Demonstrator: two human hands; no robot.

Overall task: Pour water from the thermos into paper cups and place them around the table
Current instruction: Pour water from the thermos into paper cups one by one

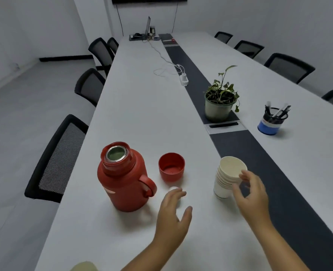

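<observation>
Head view, inventory. Thermos: red, lower left of centre, uncapped, upright on table; prob. heavy if full, rigid; best taken by side handle, facing right. Lid cup: red, mouth up, just right of thermos. Paper cups: nested stack, lower right of centre, leaning slightly; light, thin-walled, easily crushed or tipped, so top cup to be lifted by rim. Right hand: fingers loosely curved round stack's upper edge, fingertips at top rim; firm grip not confirmed. Left hand: fingers spread, relaxed, nothing held; small white object beneath fingertips, unidentified.
</observation>
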